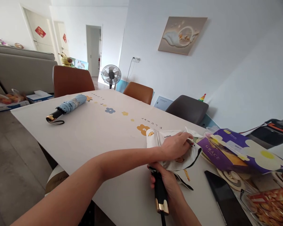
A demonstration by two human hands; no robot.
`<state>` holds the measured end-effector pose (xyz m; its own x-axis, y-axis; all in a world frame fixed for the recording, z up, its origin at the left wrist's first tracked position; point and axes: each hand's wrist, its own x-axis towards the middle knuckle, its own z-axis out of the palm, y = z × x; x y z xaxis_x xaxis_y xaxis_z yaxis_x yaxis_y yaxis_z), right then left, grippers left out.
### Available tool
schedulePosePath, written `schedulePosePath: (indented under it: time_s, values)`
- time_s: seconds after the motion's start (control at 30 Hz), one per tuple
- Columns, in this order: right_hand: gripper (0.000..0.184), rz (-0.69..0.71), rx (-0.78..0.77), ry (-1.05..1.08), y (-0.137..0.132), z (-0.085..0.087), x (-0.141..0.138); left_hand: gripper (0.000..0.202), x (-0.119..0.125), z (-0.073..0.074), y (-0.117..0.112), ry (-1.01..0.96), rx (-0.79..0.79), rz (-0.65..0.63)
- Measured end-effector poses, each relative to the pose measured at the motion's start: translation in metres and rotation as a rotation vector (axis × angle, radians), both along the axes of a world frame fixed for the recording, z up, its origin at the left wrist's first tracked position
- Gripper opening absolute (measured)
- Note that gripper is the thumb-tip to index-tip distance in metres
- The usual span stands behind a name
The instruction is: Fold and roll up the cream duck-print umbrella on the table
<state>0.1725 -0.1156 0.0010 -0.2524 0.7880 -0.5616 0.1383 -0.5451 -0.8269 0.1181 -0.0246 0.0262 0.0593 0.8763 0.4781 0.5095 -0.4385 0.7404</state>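
Right hand (pixel 166 178) grips umbrella (pixel 161 192), left (pixel 176 146) on canopy (pixel 185 162).

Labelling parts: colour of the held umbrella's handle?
The handle is black with a gold end; head view.
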Motion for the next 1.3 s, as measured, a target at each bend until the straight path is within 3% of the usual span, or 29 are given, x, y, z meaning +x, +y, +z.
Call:
schedulePosePath:
  time_s: [0.13,0.2,0.23,0.33,0.43,0.53,0.77,0.97,1.17,1.3]
  values:
    - [0.021,-0.092,0.029,0.072,0.003,-0.001,0.003,0.017,-0.033,0.009,-0.013,-0.214,-0.088,0.059]
    - [0.021,-0.154,0.049,0.127,0.002,-0.001,0.003,0.019,-0.059,0.008,-0.025,-0.350,-0.218,0.091]
    - [0.023,-0.167,0.057,0.150,0.002,-0.002,0.003,0.019,-0.072,0.006,-0.033,-0.411,-0.211,0.097]
    - [0.028,-0.155,0.071,0.182,-0.001,-0.003,0.002,0.015,-0.110,-0.014,-0.055,-0.482,-0.069,0.098]
    - [0.027,-0.108,0.039,0.170,-0.002,-0.003,0.003,0.019,-0.130,-0.039,-0.071,-0.446,-0.079,0.137]
    - [0.026,-0.055,0.003,0.168,-0.003,-0.001,0.005,0.018,-0.131,-0.051,-0.078,-0.470,-0.093,0.199]
    - [0.033,-0.068,0.010,0.223,-0.001,0.003,0.009,0.015,-0.131,-0.055,-0.074,-0.418,-0.048,0.250]
    - [0.054,-0.003,-0.007,0.294,0.005,-0.001,0.012,0.014,-0.141,-0.060,-0.073,-0.301,0.079,0.222]
    - [0.040,-0.033,-0.062,0.132,0.006,0.004,0.009,0.016,-0.143,-0.060,-0.073,-0.281,0.063,0.212]
    - [0.031,-0.102,-0.010,0.146,0.002,0.007,0.004,0.017,-0.148,-0.059,-0.066,-0.446,-0.082,0.306]
